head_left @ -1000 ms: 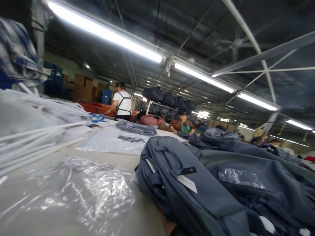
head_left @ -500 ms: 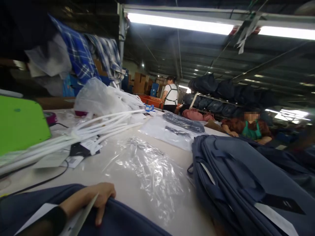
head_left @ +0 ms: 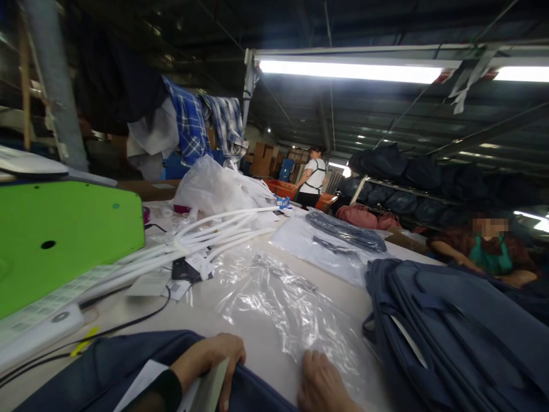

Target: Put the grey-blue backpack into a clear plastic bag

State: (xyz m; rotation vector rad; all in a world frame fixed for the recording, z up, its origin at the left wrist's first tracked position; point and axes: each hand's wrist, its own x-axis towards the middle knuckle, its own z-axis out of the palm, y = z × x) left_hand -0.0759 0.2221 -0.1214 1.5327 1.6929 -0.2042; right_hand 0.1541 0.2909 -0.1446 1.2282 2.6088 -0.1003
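Observation:
My left hand grips the edge of a dark blue backpack lying at the bottom of the view, with a pale card pinched under the fingers. My right hand rests on the table beside it, fingers bent, touching the near edge of a crumpled clear plastic bag. A pile of dark blue backpacks lies just to the right of that hand.
A green machine stands at the left with a black cable running from it. White plastic strips and tags lie behind the bag. One person stands far back; another sits at the right.
The view swung left and downward. My left hand and its backpack came into view first, then my right hand appeared at the bottom beside the clear bag.

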